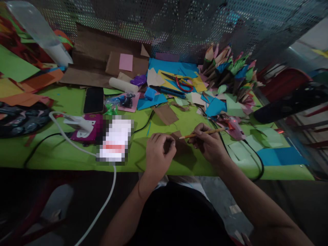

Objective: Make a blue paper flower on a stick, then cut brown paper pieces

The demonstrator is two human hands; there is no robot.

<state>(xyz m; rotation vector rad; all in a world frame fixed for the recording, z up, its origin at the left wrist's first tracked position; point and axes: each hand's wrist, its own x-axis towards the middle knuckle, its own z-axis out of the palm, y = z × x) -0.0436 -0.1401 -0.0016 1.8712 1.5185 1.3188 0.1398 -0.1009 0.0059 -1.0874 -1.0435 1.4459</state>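
Observation:
My right hand [206, 143] is closed round a yellow pencil [202, 133], its tip pointing left. Close by, my left hand [161, 150] is curled with thumb and forefinger pinched at the edge of a small piece of brown paper [176, 134]. The pencil tip is beside this paper; I cannot tell whether they touch. Part of the paper is hidden behind my left fingers. Another brown paper piece [166, 114] lies just beyond my hands on the green table cover [138, 155].
Left of my hands lie a lit, blurred phone [116, 138] with a white cable and a purple power box [88, 128]. Scissors [179, 81] rest behind. A pink glue gun [234, 126] with a black cord is at right. Paper cones [230, 71] stand at the back.

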